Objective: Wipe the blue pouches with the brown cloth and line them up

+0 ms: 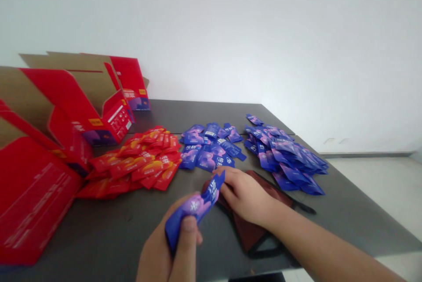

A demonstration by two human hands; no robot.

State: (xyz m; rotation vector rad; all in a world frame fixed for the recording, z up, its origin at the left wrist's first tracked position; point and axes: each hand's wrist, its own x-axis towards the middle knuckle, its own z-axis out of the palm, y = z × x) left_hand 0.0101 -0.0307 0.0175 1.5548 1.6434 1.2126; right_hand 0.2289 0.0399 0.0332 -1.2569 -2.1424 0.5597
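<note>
Two bare hands above a dark bench (204,115), with packets in three groups and open boxes. The left hand (174,240) grips a blue packet (189,216), the thumb pressed across its printed face; the packet slants up and to the right, its narrow end uppermost. The right hand (247,194) is at this narrow end, fingers curled; whether they pinch the packet cannot be told. The packet is raised above the near part of the bench, toward the middle. Below the right hand lies a flat brown item (252,233) with black edging, partly hidden by the hand and forearm. Beyond the hands, a loose spread of blue packets (211,146) occupies the middle of the bench. To its left, just beside it, is a heap of red packets (141,161); to its right, a taller heap of blue packets (286,154). Red cardboard boxes (114,117), flaps raised, stand along the left side. A pale wall (211,31) forms the background.
</note>
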